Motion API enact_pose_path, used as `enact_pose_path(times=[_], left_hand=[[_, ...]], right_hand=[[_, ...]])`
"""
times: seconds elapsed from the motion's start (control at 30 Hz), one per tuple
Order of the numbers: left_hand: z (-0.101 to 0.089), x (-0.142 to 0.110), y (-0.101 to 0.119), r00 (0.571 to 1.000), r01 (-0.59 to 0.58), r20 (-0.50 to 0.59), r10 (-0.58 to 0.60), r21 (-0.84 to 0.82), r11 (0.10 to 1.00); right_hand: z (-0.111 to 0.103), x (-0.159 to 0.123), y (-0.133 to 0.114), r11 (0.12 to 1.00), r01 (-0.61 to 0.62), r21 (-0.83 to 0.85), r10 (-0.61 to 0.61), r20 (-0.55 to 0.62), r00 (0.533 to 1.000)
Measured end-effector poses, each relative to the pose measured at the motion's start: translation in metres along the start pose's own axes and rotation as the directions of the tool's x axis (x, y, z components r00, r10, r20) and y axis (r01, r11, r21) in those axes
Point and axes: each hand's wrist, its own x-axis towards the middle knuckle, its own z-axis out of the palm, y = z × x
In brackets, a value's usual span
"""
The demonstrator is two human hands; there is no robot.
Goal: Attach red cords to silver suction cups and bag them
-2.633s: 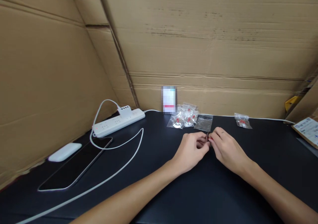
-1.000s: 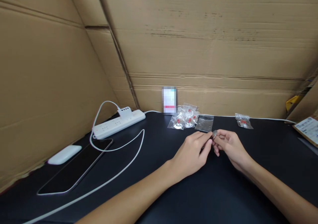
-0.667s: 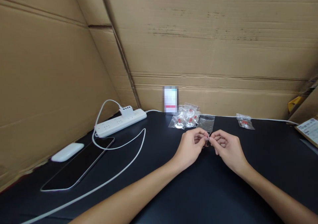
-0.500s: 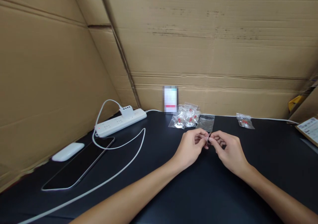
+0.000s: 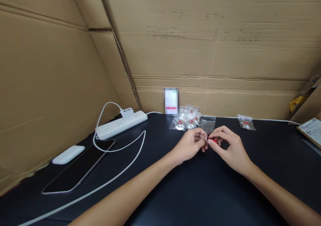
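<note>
My left hand [image 5: 191, 146] is closed, pinching a thin, shiny piece [image 5: 207, 138] seen nearly edge-on; its exact kind does not show. Facing it, my right hand [image 5: 228, 147] has a small red piece [image 5: 214, 140] between thumb and fingers, right beside the shiny piece. Whether the two pieces are joined I cannot tell, as fingers cover part of them. Just beyond my fingertips lies a clear plastic bag [image 5: 208, 122]. To its left are several clear bags [image 5: 180, 124] holding silvery discs with red parts.
One more small bag [image 5: 246, 122] with a red part lies at right. A screen [image 5: 171, 102] leans against the cardboard wall [image 5: 213, 52]. On the left are a power strip [image 5: 120, 125], a white cable [image 5: 130, 165], a phone [image 5: 77, 169] and a white case [image 5: 68, 154]. A labelled box [image 5: 312, 130] stands far right.
My right fingers have opened out a little and the red piece now shows between them. The thin piece has shifted slightly left with my left hand.
</note>
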Motion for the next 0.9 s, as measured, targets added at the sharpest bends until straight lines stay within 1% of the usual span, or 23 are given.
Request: enact_pose_path(times=[0.07, 0.13, 0.2, 0.23, 0.33, 0.43, 0.53, 0.57, 0.63, 0.7, 0.77, 0.83, 0.9], left_hand=[[0.0, 0.0, 0.001, 0.999, 0.022, 0.029, -0.021, -0.039, 0.999], [0.001, 0.0, 0.002, 0.998, 0.04, 0.056, -0.037, -0.044, 0.998], [0.001, -0.001, 0.002, 0.996, 0.059, 0.062, -0.058, -0.011, 0.998], [0.001, -0.002, 0.001, 0.996, 0.065, 0.058, -0.066, 0.011, 0.998], [0.0, -0.002, 0.0, 0.997, 0.056, 0.042, -0.059, 0.059, 0.997], [-0.003, 0.0, -0.003, 0.999, 0.031, 0.031, -0.035, 0.12, 0.992], [-0.007, 0.002, -0.004, 1.0, 0.009, -0.012, -0.007, 0.194, 0.981], [-0.009, 0.002, -0.004, 1.0, 0.005, -0.031, 0.002, 0.22, 0.976], [-0.01, 0.003, -0.003, 0.998, 0.001, -0.064, 0.017, 0.27, 0.963], [-0.011, 0.003, 0.0, 0.997, -0.003, -0.076, 0.028, 0.305, 0.952], [-0.012, 0.002, 0.002, 0.994, -0.03, -0.085, 0.065, 0.363, 0.931], [-0.014, 0.002, 0.005, 0.985, -0.064, -0.109, 0.135, 0.495, 0.867], [-0.018, 0.001, 0.006, 0.966, -0.064, -0.142, 0.215, 0.674, 0.735]], right_hand=[[0.001, 0.001, 0.001, 0.997, -0.026, 0.068, 0.026, 0.006, 1.0], [0.004, 0.001, 0.003, 0.968, -0.1, 0.231, 0.091, 0.05, 0.995], [0.007, 0.0, 0.005, 0.887, -0.211, 0.411, 0.173, 0.129, 0.976], [0.008, 0.0, 0.006, 0.841, -0.264, 0.472, 0.207, 0.169, 0.964], [0.011, 0.0, 0.005, 0.748, -0.364, 0.555, 0.253, 0.268, 0.93], [0.007, 0.002, 0.0, 0.653, -0.447, 0.611, 0.276, 0.358, 0.892], [0.0, 0.003, -0.003, 0.543, -0.527, 0.653, 0.268, 0.46, 0.846], [-0.001, 0.003, -0.003, 0.517, -0.538, 0.666, 0.258, 0.478, 0.84], [-0.002, 0.003, -0.001, 0.488, -0.538, 0.687, 0.254, 0.478, 0.841], [-0.002, 0.003, 0.002, 0.48, -0.533, 0.697, 0.269, 0.462, 0.845], [-0.002, 0.004, 0.006, 0.475, -0.536, 0.698, 0.296, 0.447, 0.844], [-0.003, 0.005, 0.009, 0.468, -0.533, 0.705, 0.33, 0.421, 0.845], [-0.005, 0.007, 0.011, 0.457, -0.522, 0.72, 0.374, 0.377, 0.848]])
